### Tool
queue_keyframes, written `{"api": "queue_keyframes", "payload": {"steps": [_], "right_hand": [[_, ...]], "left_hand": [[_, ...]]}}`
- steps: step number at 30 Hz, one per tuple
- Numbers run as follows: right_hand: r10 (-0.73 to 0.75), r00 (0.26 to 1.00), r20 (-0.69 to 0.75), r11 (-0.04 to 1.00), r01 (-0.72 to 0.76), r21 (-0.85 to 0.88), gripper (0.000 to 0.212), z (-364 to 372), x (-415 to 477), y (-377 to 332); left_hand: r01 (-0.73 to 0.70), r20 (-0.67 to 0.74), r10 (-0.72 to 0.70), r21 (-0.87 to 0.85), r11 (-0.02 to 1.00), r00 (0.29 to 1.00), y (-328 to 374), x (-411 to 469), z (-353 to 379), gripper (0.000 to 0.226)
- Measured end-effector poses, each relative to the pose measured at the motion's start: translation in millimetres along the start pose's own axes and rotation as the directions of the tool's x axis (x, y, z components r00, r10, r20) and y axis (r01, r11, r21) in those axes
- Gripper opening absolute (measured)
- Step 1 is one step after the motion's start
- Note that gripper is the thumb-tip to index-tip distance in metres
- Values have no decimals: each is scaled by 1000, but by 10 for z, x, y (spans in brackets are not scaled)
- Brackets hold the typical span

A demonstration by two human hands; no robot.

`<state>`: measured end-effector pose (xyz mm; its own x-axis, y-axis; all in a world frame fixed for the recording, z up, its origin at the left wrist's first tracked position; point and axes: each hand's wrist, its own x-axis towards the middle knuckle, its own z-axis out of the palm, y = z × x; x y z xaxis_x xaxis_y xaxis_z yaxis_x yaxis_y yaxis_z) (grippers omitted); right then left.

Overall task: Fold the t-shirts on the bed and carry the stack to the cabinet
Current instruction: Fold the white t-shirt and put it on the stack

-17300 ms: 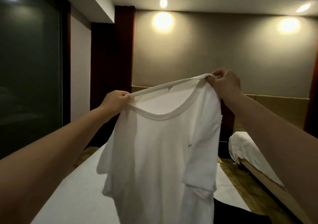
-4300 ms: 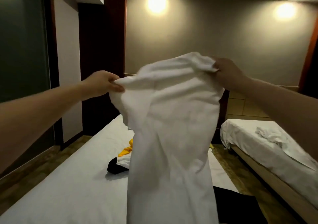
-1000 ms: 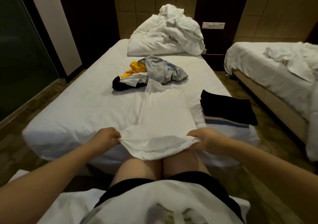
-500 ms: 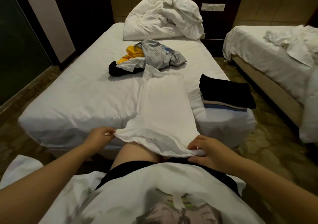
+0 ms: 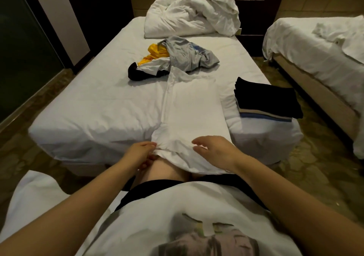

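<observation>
White t-shirt (image 5: pixel 193 108) lies as a long strip on the bed (image 5: pixel 88 106), hem draped off the near edge. Right hand (image 5: pixel 214 151) has just let go, fingers loose above the hem. Left hand (image 5: pixel 140 152) pinches the near-left corner. Likely regripping for the crosswise fold. Folded stack (image 5: pixel 267 100) at right; unfolded pile (image 5: pixel 173 58) beyond.

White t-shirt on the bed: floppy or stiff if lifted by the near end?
Likely floppy: the white t-shirt drapes over the bed edge and bunches where the left hand pinches it. Probably light, since it lies thin and flat. The lengthwise fold looks loose, so it may fall open when lifted.
</observation>
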<state>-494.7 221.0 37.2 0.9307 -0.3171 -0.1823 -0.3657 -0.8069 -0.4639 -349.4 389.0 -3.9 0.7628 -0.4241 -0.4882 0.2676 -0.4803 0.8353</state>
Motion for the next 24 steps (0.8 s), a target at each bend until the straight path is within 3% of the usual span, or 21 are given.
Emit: {"api": "queue_keyframes", "payload": {"steps": [3, 6, 9, 12, 15, 20, 22, 24], "right_hand": [[-10, 1000, 24, 998, 9, 57, 43, 126, 213, -169], [30, 997, 72, 987, -41, 158, 50, 277, 323, -292], [53, 997, 61, 964, -67, 257, 50, 402, 331, -339], [26, 999, 35, 970, -34, 241, 41, 483, 283, -352], [-14, 999, 38, 964, 3, 264, 45, 515, 253, -383], [-17, 999, 31, 943, 6, 334, 43, 526, 284, -334], [-6, 996, 84, 935, -24, 353, 43, 572, 272, -320], [6, 995, 103, 929, -44, 367, 42, 590, 276, -305]], "left_hand": [[170, 97, -153, -198, 965, 983, 78, -85, -45, 21], [267, 209, -201, -365, 892, 957, 96, -122, -47, 22], [264, 212, -179, -497, 827, 961, 132, -132, 65, 20], [135, 86, -105, -556, 820, 991, 166, -107, 249, 30], [14, -61, -50, -489, 872, 997, 137, -49, 382, 40], [-71, -141, 7, -458, 886, 990, -17, 114, 358, 55], [-140, -175, 82, -348, 927, 981, -66, 174, 323, 67], [-220, -215, 191, -118, 968, 958, -97, 218, 299, 78]]}}
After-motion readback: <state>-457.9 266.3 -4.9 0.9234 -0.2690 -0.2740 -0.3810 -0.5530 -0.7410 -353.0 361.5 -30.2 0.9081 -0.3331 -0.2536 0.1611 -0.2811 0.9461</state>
